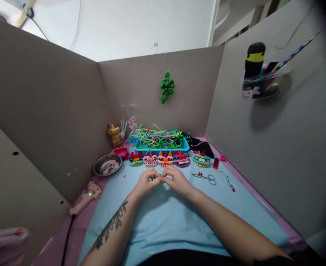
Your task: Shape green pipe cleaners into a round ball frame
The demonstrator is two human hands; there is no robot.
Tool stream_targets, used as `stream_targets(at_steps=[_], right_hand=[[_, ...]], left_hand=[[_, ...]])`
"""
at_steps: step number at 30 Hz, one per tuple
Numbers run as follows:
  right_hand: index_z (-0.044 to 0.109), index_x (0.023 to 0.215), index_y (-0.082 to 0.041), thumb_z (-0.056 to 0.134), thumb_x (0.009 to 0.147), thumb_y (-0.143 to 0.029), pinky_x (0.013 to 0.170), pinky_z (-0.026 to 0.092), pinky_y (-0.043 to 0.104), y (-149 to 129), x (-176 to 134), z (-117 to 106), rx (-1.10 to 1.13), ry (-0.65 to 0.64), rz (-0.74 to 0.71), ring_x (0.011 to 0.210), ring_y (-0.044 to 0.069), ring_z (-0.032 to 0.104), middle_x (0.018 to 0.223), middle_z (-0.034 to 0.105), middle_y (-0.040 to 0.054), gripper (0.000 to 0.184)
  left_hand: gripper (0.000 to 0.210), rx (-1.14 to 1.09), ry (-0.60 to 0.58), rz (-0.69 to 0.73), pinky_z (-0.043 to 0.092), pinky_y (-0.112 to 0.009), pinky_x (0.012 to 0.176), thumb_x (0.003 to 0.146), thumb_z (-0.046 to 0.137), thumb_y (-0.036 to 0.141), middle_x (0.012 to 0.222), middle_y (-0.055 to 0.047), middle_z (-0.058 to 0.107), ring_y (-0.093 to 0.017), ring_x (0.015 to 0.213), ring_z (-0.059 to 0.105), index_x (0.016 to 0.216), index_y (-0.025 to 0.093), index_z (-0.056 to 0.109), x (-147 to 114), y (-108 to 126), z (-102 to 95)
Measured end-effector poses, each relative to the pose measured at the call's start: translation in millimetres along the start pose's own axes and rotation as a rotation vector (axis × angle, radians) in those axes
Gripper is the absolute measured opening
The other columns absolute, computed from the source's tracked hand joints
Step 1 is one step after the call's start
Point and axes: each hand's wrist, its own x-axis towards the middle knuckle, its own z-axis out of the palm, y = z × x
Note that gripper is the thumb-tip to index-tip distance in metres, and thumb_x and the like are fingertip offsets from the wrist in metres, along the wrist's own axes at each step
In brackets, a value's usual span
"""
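Over the middle of the blue table cover, my left hand [149, 180] and my right hand [176, 178] meet fingertip to fingertip. Both are closed in a pinch on a small green pipe cleaner piece [160, 181], mostly hidden behind the fingers. Just beyond them stands a row of fuzzy pipe cleaner figures, among them an orange and white one [165, 159], a pink one [150, 159] and a purple one [182, 160]. A yellow and teal figure [202, 160] sits apart to the right. Scissors [205, 178] lie to the right of my right hand.
A blue tray [163, 150] heaped with pipe cleaners stands at the back. On the left are a metal bowl [99, 170] and a pink glue gun [85, 200] with a cord. A green ornament [167, 88] hangs ahead; a clear bin [259, 87] hangs on the right wall.
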Motion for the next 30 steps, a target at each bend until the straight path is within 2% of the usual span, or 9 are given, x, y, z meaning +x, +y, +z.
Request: stream_targets(at_steps=[11,16,20,25,30], right_hand=[[0.062,0.066,-0.018,0.057,0.074,-0.025,0.070,0.042,0.028,14.8,2.5,-6.5,0.228,-0.206,0.097,0.069,0.014,0.055,0.069,0.059,-0.0007,0.011],[0.063,0.064,-0.018,0.059,0.072,-0.026,0.069,0.042,0.028,14.6,4.3,-6.8,0.205,-0.102,0.129,0.070,0.015,0.056,0.068,0.061,-0.0001,0.011],[0.065,0.065,-0.017,0.061,0.070,-0.022,0.069,0.041,0.027,16.7,4.6,-4.4,0.174,-0.046,0.198,0.071,0.015,0.056,0.068,0.062,0.0005,0.008],[0.066,0.067,-0.017,0.062,0.070,-0.020,0.070,0.041,0.026,19.4,4.5,-1.1,0.154,-0.062,0.236,0.073,0.016,0.057,0.071,0.063,0.0009,0.006],[0.065,0.065,-0.019,0.063,0.070,-0.019,0.073,0.039,0.028,16.5,5.1,-1.6,0.046,-0.052,0.162,0.077,0.016,0.056,0.072,0.062,0.0006,0.005]], left_hand=[[0.023,0.034,-0.028,-0.036,0.037,-0.025,0.066,0.076,0.054,0.031,0.063,-0.002,0.053,-0.015,0.066,0.049,0.060,0.016,0.062,1.5,8.4,-0.3],[0.018,0.009,-0.117,-0.132,0.038,-0.023,0.063,0.072,0.059,0.032,0.068,-0.002,0.057,-0.014,0.065,0.051,0.070,0.014,0.063,1.2,5.6,-1.1],[0.020,0.046,-0.133,-0.168,0.039,-0.023,0.062,0.071,0.060,0.032,0.068,-0.003,0.060,-0.014,0.065,0.052,0.073,0.013,0.066,1.3,6.5,0.2],[0.016,0.178,-0.067,-0.119,0.038,-0.023,0.064,0.068,0.062,0.028,0.065,-0.002,0.060,-0.013,0.066,0.052,0.067,0.013,0.067,0.9,4.1,4.3],[0.010,0.299,-0.024,0.004,0.037,-0.023,0.067,0.069,0.060,0.022,0.061,-0.001,0.058,-0.013,0.066,0.050,0.067,0.015,0.067,0.3,-3.9,6.1]])
